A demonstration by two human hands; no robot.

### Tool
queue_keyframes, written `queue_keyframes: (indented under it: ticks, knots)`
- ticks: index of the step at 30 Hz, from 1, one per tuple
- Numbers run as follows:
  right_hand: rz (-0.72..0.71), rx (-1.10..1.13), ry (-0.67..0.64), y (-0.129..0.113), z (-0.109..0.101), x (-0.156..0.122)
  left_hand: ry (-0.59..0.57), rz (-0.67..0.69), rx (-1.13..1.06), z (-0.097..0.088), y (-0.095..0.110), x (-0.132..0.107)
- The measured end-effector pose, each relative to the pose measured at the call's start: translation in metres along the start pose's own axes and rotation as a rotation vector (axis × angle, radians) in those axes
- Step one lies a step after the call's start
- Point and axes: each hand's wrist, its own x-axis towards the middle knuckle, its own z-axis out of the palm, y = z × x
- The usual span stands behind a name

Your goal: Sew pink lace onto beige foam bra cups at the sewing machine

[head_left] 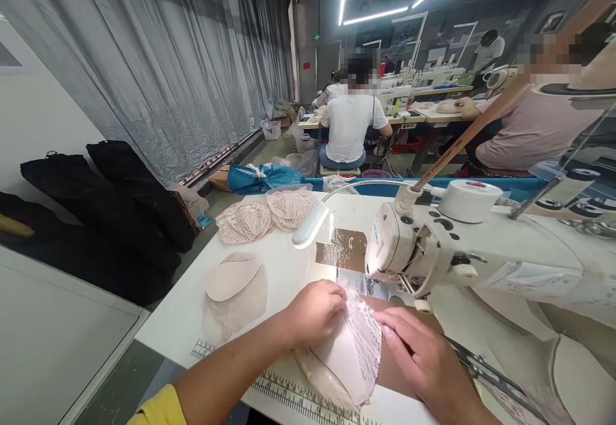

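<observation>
My left hand point(315, 312) is curled, its fingers pressing the far left edge of a pale padded fabric piece with a lace overlay point(353, 348) on the white table point(168, 322). My right hand point(418, 351) lies on the piece's right side, fingers stretched flat toward the lace. The piece's far end reaches under the needle area of the white sewing machine point(433, 245). A printed ruler strip point(289, 396) runs along the table's near edge.
A stack of beige fabric pieces point(233, 287) lies at the left of the table, two lace cups point(267, 216) at the back. A lamp head point(310, 226) hangs over the table. Black bags point(110, 200) sit left. Other people sew at tables behind.
</observation>
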Motion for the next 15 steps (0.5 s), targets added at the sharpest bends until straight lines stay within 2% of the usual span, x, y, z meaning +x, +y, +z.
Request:
queue_keyframes:
  ticks: [4,8,11,13,15]
  knots:
    - [-0.166,-0.069,-0.122,-0.007,-0.003,0.0,-0.086,0.029,0.138,0.006,0.0,0.006]
    - [-0.118,-0.199,-0.255,-0.01,0.002,-0.003,-0.149,-0.048,0.135,-0.003,-0.002,0.011]
    - [-0.075,-0.203,-0.254,-0.01,0.003,-0.003,-0.206,-0.152,0.117,-0.012,-0.01,0.014]
    - [-0.061,-0.191,-0.244,-0.009,0.002,-0.002,-0.222,-0.165,0.109,-0.016,-0.012,0.014]
    - [-0.061,-0.175,-0.195,-0.007,0.001,-0.001,-0.181,-0.14,0.12,-0.018,-0.01,0.013]
